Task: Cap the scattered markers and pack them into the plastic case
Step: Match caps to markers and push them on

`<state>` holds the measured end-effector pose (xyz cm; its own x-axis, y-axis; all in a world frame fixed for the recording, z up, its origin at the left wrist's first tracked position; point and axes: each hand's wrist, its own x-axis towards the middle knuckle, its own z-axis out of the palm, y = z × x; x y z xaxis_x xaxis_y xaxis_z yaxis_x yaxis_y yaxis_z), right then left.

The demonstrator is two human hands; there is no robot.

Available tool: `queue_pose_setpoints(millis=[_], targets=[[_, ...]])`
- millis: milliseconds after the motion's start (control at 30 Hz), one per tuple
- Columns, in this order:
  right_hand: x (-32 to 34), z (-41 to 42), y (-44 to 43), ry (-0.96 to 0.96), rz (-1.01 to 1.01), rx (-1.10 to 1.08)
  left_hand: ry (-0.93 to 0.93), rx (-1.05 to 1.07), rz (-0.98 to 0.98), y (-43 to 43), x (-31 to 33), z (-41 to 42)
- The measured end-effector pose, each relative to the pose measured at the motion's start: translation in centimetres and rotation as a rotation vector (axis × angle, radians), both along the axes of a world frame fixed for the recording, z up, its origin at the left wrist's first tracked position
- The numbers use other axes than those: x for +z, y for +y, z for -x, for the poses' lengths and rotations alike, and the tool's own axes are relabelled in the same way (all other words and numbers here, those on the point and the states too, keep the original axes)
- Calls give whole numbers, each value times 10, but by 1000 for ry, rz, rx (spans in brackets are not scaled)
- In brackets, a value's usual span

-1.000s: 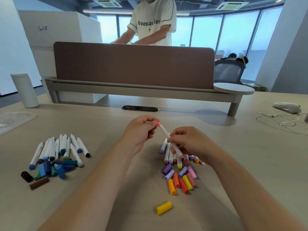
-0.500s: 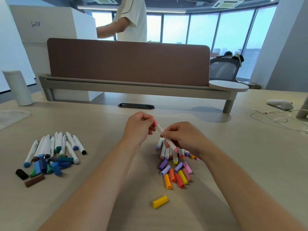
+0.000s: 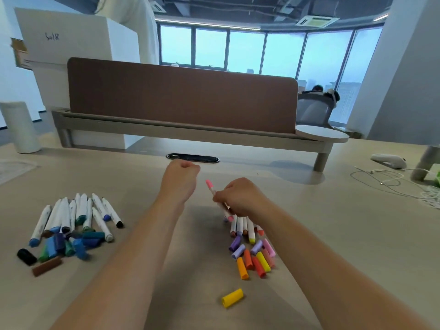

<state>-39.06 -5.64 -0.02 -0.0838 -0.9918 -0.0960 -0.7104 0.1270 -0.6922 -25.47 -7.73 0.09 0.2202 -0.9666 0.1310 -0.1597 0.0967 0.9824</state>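
Observation:
My right hand (image 3: pixel 240 198) grips a white marker (image 3: pixel 215 195) with a pink end, tilted up to the left above the table. My left hand (image 3: pixel 182 178) is curled in a fist a little to the marker's left, apart from it, with nothing visible in it. Under my right hand lie several white markers (image 3: pixel 242 226) and loose purple, orange, red, yellow and pink caps (image 3: pixel 254 258). A single yellow cap (image 3: pixel 232 297) lies nearer to me. At the left is a second pile of markers (image 3: pixel 78 215) with blue and green caps (image 3: pixel 71 244), a black cap (image 3: pixel 26 256) and a brown cap (image 3: pixel 46 266).
A clear plastic item (image 3: pixel 12 167) lies at the far left edge, beside a white roll (image 3: pixel 20 127). A brown divider (image 3: pixel 181 101) closes off the far side of the table. A white device (image 3: pixel 388 160) and cables (image 3: pixel 392 182) lie at the right.
My left hand has let go of the marker's pink end and moved away to the left into a fist. My right hand keeps hold of the marker.

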Motion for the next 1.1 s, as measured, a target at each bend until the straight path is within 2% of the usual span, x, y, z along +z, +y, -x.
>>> queue_pose_setpoints(millis=[167, 267, 467, 600, 700, 933, 1100], targets=[[-5, -28, -14, 326, -80, 37, 58, -27, -101, -2, -3, -4], [-11, -33, -20, 446, -95, 52, 28, -59, -106, 0, -3, 0], [-16, -20, -22, 403, -37, 15, -31, -94, -105, 7, -3, 13], [-10, 17, -10, 299, 38, -45, -45, -145, -119, 12, -6, 25], [-8, 53, 3, 294, 55, -94, -66, -249, -141, 18, -9, 33], [-13, 82, 21, 329, 5, -119, -335, -385, -65, 34, -14, 56], [-14, 68, 20, 351, -40, -84, -377, -385, -50, 37, -14, 57]])
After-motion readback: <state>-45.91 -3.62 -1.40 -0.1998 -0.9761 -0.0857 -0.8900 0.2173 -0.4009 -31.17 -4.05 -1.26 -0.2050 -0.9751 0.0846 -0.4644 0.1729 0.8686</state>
